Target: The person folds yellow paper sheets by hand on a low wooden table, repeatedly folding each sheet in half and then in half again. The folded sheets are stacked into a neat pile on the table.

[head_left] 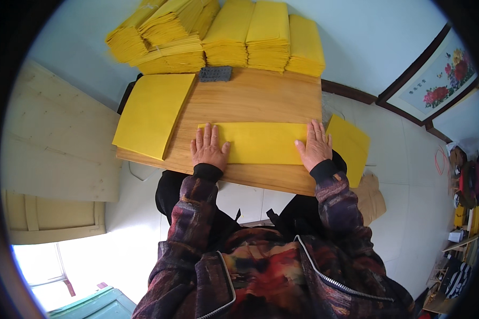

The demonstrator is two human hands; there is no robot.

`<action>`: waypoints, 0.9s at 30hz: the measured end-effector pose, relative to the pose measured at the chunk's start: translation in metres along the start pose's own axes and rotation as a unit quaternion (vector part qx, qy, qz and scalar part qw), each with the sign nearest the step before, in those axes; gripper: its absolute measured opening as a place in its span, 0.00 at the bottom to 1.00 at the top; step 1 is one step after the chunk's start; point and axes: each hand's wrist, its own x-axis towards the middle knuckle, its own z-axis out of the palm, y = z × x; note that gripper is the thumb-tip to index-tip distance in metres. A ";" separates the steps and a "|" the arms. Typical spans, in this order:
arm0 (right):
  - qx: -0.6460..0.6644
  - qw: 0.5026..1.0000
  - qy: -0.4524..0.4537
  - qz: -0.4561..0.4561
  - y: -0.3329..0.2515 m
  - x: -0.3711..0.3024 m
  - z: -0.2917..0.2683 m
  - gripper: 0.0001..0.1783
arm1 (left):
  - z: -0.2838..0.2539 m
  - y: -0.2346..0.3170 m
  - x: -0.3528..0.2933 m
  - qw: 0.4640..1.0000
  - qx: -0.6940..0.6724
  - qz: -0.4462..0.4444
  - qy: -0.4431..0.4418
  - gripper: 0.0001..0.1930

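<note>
A long folded sheet of yellow paper lies flat across the near part of the wooden table. My left hand rests flat on its left end, with fingers stretched toward the far edge. On the right end my right hand lies the same way, fingers extended and thumb out to the side. Neither hand grips anything. To the left of my left hand sits a stack of larger yellow sheets, its near edge by the table's front left corner.
Tall piles of folded yellow paper line the table's far edge. A dark grey block or pad sits before them. More yellow sheets are beyond the right edge, above the tiled floor. A framed flower picture stands at the right wall.
</note>
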 end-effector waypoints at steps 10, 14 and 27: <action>0.023 0.988 -0.078 -0.130 -0.095 0.010 0.019 0.37 | -0.001 -0.001 0.001 1.000 -0.006 0.000 0.013 0.35; 0.010 0.993 -0.019 -0.118 -0.066 -0.002 0.020 0.38 | -0.009 0.002 0.003 0.999 -0.033 -0.011 -0.021 0.35; -0.017 0.996 -0.008 -0.092 -0.043 0.001 0.022 0.40 | -0.009 0.027 0.003 0.998 -0.044 0.043 -0.006 0.32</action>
